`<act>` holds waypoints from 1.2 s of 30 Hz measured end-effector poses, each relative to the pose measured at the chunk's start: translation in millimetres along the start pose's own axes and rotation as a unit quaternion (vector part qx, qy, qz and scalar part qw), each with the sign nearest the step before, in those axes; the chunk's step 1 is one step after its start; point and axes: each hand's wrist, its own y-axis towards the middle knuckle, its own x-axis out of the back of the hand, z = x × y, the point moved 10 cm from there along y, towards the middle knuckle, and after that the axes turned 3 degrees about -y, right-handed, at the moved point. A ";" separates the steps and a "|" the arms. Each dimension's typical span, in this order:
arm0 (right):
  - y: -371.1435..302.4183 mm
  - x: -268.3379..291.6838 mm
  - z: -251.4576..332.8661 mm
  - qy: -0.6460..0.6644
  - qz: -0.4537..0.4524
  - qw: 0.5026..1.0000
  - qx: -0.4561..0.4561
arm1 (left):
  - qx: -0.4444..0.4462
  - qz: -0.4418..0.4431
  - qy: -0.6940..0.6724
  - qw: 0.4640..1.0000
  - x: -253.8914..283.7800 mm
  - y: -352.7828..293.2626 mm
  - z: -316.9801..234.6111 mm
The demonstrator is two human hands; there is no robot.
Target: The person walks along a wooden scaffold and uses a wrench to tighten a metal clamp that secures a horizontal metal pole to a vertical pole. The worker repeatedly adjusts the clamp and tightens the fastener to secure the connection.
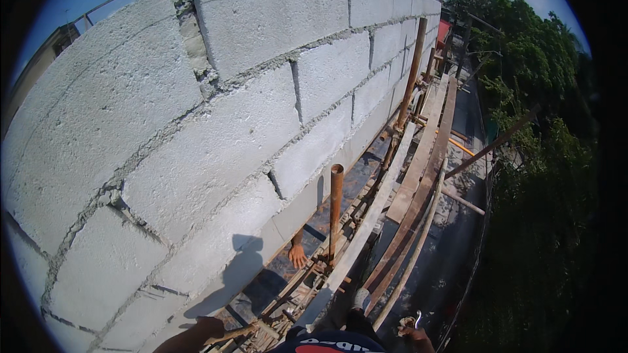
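Observation:
At the lower edge, my left hand (208, 329) is closed at the end of a thin brown wooden pole (237, 334), beside the foot of the block wall (216, 150). Further right, my right hand (413, 335) is closed around a small tool, of which a shiny bent metal part (418, 318) sticks up; its kind cannot be made out. Below me, another person's hand (298, 257) with spread fingers rests near an upright rusty pipe (336, 212).
Long planks (373, 216) run away along the wall, with a curved pole (418, 245) beside them. Another rusty upright (413, 72) stands farther along. A slanting pole (494, 144) crosses the right side, before dark trees (536, 59). The ground lies well below the planks.

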 end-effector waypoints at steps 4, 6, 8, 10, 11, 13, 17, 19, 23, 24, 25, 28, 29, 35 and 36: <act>31.1 6.8 64.6 -0.093 -0.052 0.994 -0.015 | -0.448 -0.764 -0.147 0.440 321.8 -396.9 -149.7; 44.7 -17.3 123.6 -0.131 -0.034 0.991 0.026 | -0.442 -0.883 -0.106 0.117 371.9 -583.8 -136.8; 45.8 -37.0 183.1 -0.269 -0.093 0.955 0.082 | -0.260 -0.956 -0.066 -0.121 430.7 -715.5 -101.0; 41.5 -56.8 219.0 -0.316 -0.099 0.940 0.081 | -0.150 -0.979 -0.123 -0.059 508.9 -770.4 -89.4; 43.6 -56.1 223.3 -0.329 -0.131 0.935 0.032 | -0.132 -0.981 -0.142 0.001 550.1 -770.9 -92.1; 44.6 -59.0 231.9 -0.324 -0.129 0.937 0.028 | -0.132 -0.974 -0.167 0.071 603.1 -744.3 -105.6; 59.6 -34.9 210.0 -0.281 -0.106 0.954 0.008 | -0.226 -0.956 -0.172 0.069 595.0 -651.8 -148.2; 66.0 -8.9 193.8 -0.315 -0.117 0.940 -0.054 | -0.303 -0.933 -0.175 0.084 558.7 -584.3 -176.5; 64.8 18.9 185.2 -0.281 -0.111 0.950 -0.082 | -0.434 -0.832 -0.231 0.258 506.4 -416.8 -258.8; 64.0 21.0 186.5 -0.266 -0.109 0.954 -0.081 | -0.448 -0.793 -0.256 0.325 502.3 -370.0 -281.9; 61.1 26.9 185.2 -0.243 -0.125 0.956 -0.104 | -0.453 -0.750 -0.284 0.389 499.1 -323.9 -303.6; 58.8 29.3 192.1 -0.150 -0.142 0.972 -0.112 | -0.420 -0.611 -0.364 0.564 493.9 -196.9 -359.1; 56.8 34.0 188.8 -0.137 -0.170 0.964 -0.152 | -0.403 -0.567 -0.382 0.608 492.8 -160.4 -372.5; 44.6 41.8 213.4 -0.187 -0.201 0.942 -0.192 | -0.313 -0.377 -0.408 0.771 496.8 -2.3 -436.2; 43.4 46.2 216.6 -0.204 -0.207 0.936 -0.198 | -0.302 -0.357 -0.404 0.786 498.6 14.0 -444.2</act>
